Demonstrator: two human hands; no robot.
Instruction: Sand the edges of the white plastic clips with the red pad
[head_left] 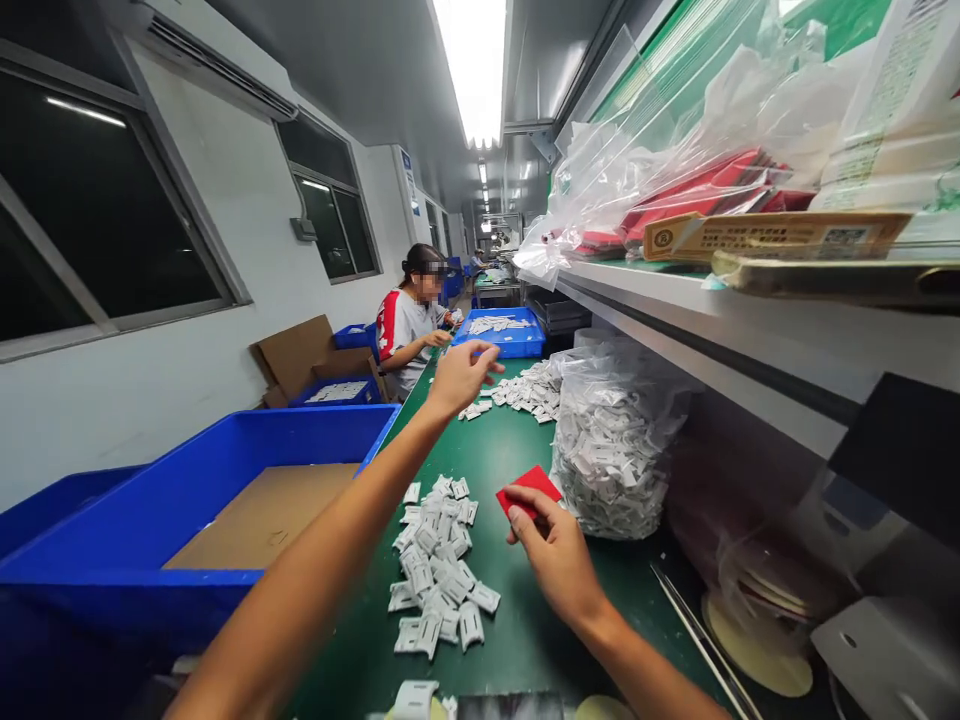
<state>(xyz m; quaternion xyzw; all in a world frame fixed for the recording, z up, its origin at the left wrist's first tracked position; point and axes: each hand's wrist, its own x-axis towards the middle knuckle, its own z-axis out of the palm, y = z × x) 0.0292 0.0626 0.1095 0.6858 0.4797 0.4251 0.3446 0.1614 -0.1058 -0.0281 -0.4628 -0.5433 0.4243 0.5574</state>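
Observation:
My left hand is stretched far forward over the green table, beside the far heap of small white plastic parts. Its fingers are loosely bent and slightly apart, and I see nothing between them. My right hand is nearer to me and pinches a flat red square piece between thumb and fingers. To the left of the red piece, a loose pile of white slotted plastic parts lies on the table. A clear bag full of similar white parts stands just beyond my right hand.
A large blue bin with cardboard inside borders the table on the left. A blue tray holds white parts at the far end, where a co-worker sits. Metal tweezers lie at right, below a loaded shelf.

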